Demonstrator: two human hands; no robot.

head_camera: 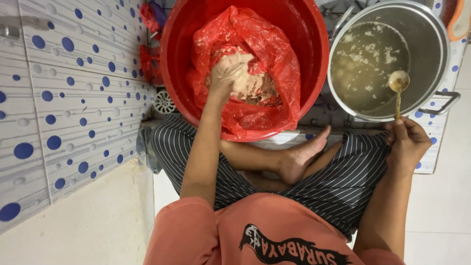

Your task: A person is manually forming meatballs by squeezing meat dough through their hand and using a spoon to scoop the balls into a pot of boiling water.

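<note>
Pale paste (250, 81) in red bag; spoon (398, 86) over pot.

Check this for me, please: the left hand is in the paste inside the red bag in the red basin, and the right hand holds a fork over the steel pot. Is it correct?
Not quite. In the head view, the right hand holds a spoon, not a fork, over the steel pot. The rest is right: the left hand is in the paste inside the red bag in the red basin.

1 head view, steeply downward, close over seated lap
</note>
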